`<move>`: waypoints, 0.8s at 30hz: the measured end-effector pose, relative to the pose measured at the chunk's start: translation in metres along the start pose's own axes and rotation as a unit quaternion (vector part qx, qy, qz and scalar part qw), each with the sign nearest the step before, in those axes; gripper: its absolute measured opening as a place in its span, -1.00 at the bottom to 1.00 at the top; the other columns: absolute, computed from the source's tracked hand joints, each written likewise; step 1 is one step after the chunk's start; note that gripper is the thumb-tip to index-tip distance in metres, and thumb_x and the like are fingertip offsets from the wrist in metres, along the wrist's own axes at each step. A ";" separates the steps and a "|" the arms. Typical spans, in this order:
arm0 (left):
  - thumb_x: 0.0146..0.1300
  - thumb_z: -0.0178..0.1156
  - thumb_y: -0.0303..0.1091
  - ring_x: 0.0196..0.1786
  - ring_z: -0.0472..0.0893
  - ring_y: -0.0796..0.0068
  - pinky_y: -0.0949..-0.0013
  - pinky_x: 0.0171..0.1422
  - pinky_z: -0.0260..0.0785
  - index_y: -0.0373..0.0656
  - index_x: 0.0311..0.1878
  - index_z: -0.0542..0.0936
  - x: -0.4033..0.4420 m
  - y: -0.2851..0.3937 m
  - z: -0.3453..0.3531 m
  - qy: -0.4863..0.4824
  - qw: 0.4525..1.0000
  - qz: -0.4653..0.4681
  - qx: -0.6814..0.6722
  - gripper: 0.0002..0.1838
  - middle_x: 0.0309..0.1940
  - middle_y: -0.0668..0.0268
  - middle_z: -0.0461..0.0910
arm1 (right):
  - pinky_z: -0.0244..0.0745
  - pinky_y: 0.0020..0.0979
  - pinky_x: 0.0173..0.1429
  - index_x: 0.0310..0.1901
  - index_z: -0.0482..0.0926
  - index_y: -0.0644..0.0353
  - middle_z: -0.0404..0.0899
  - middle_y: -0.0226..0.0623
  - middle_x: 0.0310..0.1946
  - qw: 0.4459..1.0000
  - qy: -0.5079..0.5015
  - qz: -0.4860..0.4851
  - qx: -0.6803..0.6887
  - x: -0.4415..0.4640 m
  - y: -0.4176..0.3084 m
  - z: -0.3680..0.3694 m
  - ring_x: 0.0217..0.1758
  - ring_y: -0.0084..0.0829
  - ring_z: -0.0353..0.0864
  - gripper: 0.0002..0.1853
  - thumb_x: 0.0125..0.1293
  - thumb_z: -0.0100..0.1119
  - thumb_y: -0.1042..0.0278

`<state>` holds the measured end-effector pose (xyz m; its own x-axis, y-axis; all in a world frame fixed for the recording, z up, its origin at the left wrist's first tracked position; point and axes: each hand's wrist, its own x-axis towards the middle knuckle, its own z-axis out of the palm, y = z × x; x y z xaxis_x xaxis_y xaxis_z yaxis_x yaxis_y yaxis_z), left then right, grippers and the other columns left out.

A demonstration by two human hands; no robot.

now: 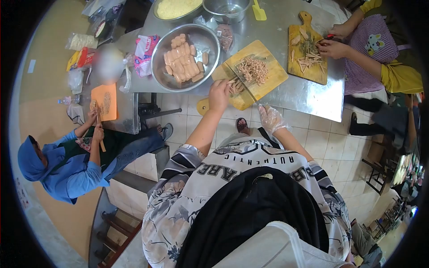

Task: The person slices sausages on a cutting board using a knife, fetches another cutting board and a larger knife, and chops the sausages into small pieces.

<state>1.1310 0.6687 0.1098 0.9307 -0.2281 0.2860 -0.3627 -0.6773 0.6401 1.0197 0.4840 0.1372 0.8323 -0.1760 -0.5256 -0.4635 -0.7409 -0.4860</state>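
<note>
A wooden cutting board (273,79) lies at the front edge of the metal table, its handle toward me. On it is a heap of finely diced sausage (253,70). My left hand (219,94) is closed, its fingertips pressed on sausage strips (237,86) on the board's near left part. In a clear plastic glove, my right hand (272,119) is closed at the near end of a knife (241,82); its grip is partly hidden. The blade lies slantwise across the board, between the strips and the diced heap.
Left of the board stands a metal bowl (185,58) of whole sausages (182,60). Behind are a bowl of pale yellow food (178,8), a metal pot (226,10) and a yellow spatula (259,11). Co-workers cut at a wooden board (308,53) on the right and an orange board (105,102) on the left.
</note>
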 end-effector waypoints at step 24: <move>-0.01 0.20 -0.37 -0.12 0.44 0.16 0.24 -0.04 0.30 -0.26 -0.23 0.57 -0.005 0.022 0.013 0.027 0.989 0.128 0.075 -0.74 -0.21 0.21 0.49 | 0.27 -0.06 0.04 -0.11 0.40 0.19 0.45 0.15 -0.18 0.999 -0.018 0.033 -0.001 -0.022 -0.024 -0.028 -0.04 0.10 0.40 -0.51 0.30 -0.38 -0.07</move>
<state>1.1189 0.6459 0.1132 0.8044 -0.3708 0.4642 -0.5706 -0.6995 0.4301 1.0210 0.4876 0.1798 0.7878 -0.2011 -0.5822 -0.5169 -0.7299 -0.4473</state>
